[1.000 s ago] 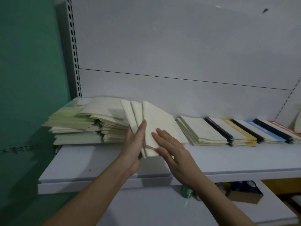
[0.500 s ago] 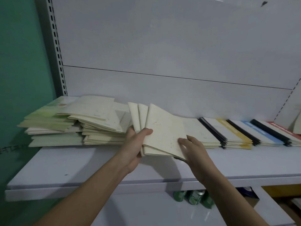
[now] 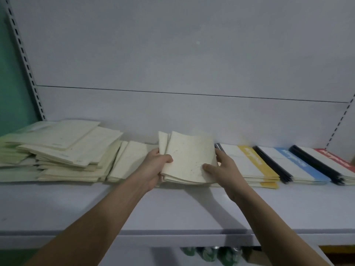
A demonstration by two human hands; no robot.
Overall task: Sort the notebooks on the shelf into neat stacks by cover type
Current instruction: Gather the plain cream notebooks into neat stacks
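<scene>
So mid-frame there's a small bundle of plain cream notebooks, covers speckled, tilted up off the white shelf. Left of it a couple more cream ones lie flat, then a messy cream heap at far left. On the right, neat stacks with yellow, blue and red bands.

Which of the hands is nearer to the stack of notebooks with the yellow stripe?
The right. The right hand lies directly beside the yellow-striped white notebook stack, gripping the cream paper notebooks. The left hand grips their far side.
</scene>
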